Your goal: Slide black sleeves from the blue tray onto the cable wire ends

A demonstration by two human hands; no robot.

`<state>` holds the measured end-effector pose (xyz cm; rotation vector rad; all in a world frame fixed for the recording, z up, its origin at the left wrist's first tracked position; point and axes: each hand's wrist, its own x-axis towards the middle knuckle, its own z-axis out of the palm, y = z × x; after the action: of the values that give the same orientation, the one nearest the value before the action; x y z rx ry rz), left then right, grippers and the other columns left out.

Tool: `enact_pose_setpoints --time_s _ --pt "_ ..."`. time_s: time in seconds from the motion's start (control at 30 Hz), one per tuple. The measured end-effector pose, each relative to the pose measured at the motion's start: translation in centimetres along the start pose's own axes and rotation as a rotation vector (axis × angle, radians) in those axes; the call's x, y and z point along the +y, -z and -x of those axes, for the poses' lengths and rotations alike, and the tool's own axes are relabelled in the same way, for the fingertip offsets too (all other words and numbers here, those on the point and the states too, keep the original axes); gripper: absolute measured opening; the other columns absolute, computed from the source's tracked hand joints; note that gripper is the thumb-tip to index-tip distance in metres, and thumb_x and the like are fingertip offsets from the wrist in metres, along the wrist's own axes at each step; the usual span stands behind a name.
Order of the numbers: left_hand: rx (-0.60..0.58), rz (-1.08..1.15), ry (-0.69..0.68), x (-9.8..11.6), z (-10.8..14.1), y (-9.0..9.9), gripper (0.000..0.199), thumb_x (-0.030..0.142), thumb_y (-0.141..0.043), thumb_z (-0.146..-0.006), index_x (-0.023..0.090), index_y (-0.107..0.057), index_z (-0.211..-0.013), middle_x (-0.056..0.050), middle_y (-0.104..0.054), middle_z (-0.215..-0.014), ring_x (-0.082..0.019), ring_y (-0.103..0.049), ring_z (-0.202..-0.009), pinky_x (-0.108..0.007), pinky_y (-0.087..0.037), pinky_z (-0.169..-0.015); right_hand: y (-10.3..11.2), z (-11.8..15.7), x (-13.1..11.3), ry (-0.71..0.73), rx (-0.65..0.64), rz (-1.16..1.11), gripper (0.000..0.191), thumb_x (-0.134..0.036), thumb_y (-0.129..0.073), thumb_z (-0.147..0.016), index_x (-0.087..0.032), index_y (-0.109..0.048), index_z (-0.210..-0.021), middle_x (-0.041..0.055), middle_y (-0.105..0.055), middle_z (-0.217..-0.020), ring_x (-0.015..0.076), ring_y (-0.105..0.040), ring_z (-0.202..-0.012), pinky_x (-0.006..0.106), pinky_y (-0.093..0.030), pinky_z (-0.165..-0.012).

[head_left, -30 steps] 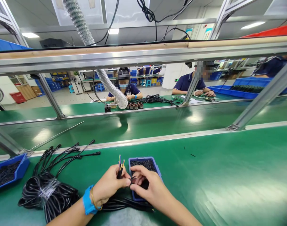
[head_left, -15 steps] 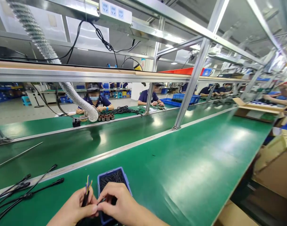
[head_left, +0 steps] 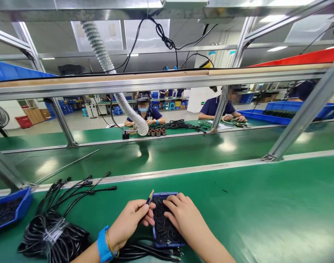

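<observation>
Nearest to us, a bundle of black cables [head_left: 54, 235] lay coiled on the green bench [head_left: 265, 204] at the near left, bound at the middle, with its connector ends [head_left: 81, 182] fanning away toward the far right. More black leads [head_left: 147, 252] ran under our wrists along the near edge.

Our left hand [head_left: 131, 219], with a blue wrist strap [head_left: 102, 246] on that arm, was clenched around a cable end [head_left: 149, 199]. Its stripped, coloured cores stuck out past the fingertips and pointed up and to the far right, so its long axis leaned toward the tray. We judged the cable end to be just at the tray's far left corner, perhaps touching it; we could not tell.

Our right hand [head_left: 183, 217] lay just right of the left one, palm down, with its fingers spread over the small blue tray [head_left: 167, 243] of short black pieces [head_left: 161, 224]. The fingertips reached into the pieces at the far end. Whether they pinched one we could not tell, for the hand covered them. The tray ran lengthwise from near to far, straight ahead and between our hands. The right hand was the nearer one to its contents.

At the far left of the bench stood a larger blue bin [head_left: 21, 202] with dark parts in it. Beyond the metal rail [head_left: 183, 170], a thin rod [head_left: 68, 164] lay on the next green belt. Farther off, across the line, other people sat at their own work beside a ribbed hose [head_left: 131, 111].
</observation>
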<state>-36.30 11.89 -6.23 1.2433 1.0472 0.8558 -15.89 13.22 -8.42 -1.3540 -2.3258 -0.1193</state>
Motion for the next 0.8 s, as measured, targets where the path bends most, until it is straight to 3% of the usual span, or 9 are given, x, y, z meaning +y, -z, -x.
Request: enact_pose_setpoints --time_s 0.17,0.27,0.37,0.5,0.8 --pt "0.018 -0.074 0.022 0.7 0.3 -0.5 0.032 0.043 -0.067 -0.072 0.012 -0.063 -0.079 -0.002 -0.063 -0.065 -0.014 -0.061 -0.056 -0.022 -0.035 -0.049 -0.9 -0.2 -0.4 0.035 -0.053 0.098 0.009 -0.013 -0.075 -0.078 -0.021 -0.071 -0.076 0.0022 -0.068 -0.078 0.0235 -0.062 -0.081 0.035 -0.044 -0.068" --pt "0.049 -0.119 0.028 0.6 0.3 -0.6 0.026 0.038 -0.067 -0.07 0.012 -0.064 -0.075 0.002 -0.056 -0.052 -0.009 -0.048 -0.045 -0.021 -0.027 -0.044 -0.6 -0.2 -0.7 0.025 -0.054 0.084 0.01 -0.018 -0.076 -0.078 -0.022 -0.072 -0.086 0.0024 -0.069 -0.082 0.0235 -0.062 -0.084 0.035 -0.045 -0.07" --pt "0.086 -0.126 0.009 0.3 0.3 -0.6 0.024 0.035 -0.066 -0.07 0.012 -0.066 -0.076 0.001 -0.059 -0.058 -0.006 -0.041 -0.042 -0.022 -0.025 -0.045 -0.5 -0.2 -0.9 0.021 -0.089 0.057 0.021 -0.022 -0.079 -0.075 -0.024 -0.073 -0.094 0.0026 -0.07 -0.086 0.0251 -0.062 -0.086 0.035 -0.046 -0.071" --pt "0.093 -0.128 -0.027 0.2 0.4 -0.6 0.019 0.032 -0.063 -0.072 0.013 -0.062 -0.072 0.0 -0.06 -0.066 -0.006 -0.04 -0.045 -0.022 -0.027 -0.048 -0.4 -0.3 -1.0 0.008 -0.107 0.049 0.011 -0.011 -0.073 -0.079 -0.022 -0.072 -0.081 0.0026 -0.068 -0.08 0.0232 -0.062 -0.081 0.034 -0.046 -0.069" --pt "0.083 -0.097 0.01 0.9 0.6 -0.8 0.012 0.028 -0.058 -0.069 0.017 -0.055 -0.07 0.006 -0.045 -0.059 -0.009 -0.042 -0.051 -0.023 -0.026 -0.05 0.8 0.3 -0.9 -0.081 -0.027 -0.222 0.018 -0.017 -0.052 -0.094 -0.023 -0.069 -0.092 0.0039 -0.065 -0.087 0.0212 -0.059 -0.085 0.032 -0.049 -0.072"
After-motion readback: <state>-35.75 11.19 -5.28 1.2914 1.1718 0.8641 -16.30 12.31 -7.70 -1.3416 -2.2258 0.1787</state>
